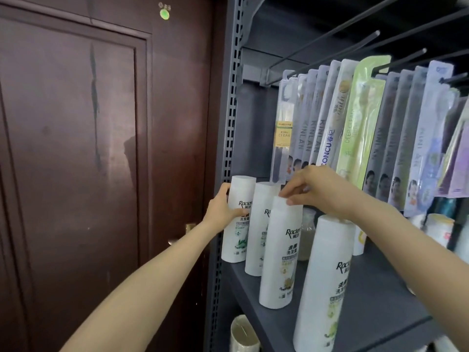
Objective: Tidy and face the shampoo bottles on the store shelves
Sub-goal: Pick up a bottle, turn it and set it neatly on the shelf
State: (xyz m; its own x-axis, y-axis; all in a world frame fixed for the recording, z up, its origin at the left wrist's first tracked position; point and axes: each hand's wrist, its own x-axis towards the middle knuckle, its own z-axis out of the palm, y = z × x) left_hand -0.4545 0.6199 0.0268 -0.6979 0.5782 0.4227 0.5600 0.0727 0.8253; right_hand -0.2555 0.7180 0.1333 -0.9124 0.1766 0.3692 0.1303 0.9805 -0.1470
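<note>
Several white shampoo bottles stand in a row along the left end of a dark grey shelf, labels facing out. My left hand grips the leftmost bottle from its left side, thumb across the label. My right hand pinches the top of the third bottle with fingertips and thumb. The second bottle stands between them, partly hidden. A fourth bottle stands nearest me at the shelf's front edge, under my right forearm.
Packaged toothbrushes hang from pegs just above the bottles. More containers stand further right on the shelf. A slotted upright bounds the shelf on the left, with a dark wooden door beside it. A roll sits on the shelf below.
</note>
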